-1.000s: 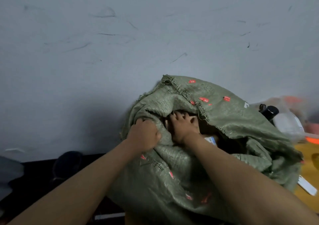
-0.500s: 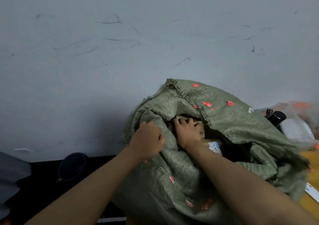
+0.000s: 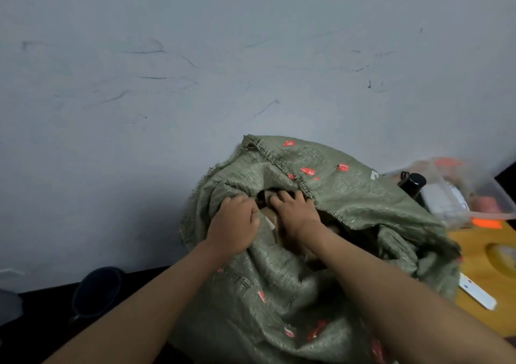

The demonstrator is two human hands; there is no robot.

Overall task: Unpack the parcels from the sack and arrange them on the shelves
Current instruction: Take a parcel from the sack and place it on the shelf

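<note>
Left hand grips the limp woven sack while right hand clasps a stiff, likely light cardboard parcel by its top edge.

Storeroom: scuffed wall, woven sack

Dim, flat indoor light with a cool grey cast; soft shadow falls on the wall at lower left, beside the sack. Right edge is smeared and out of focus, lower left corner nearly black, wide-angle bending at the edges.
</note>
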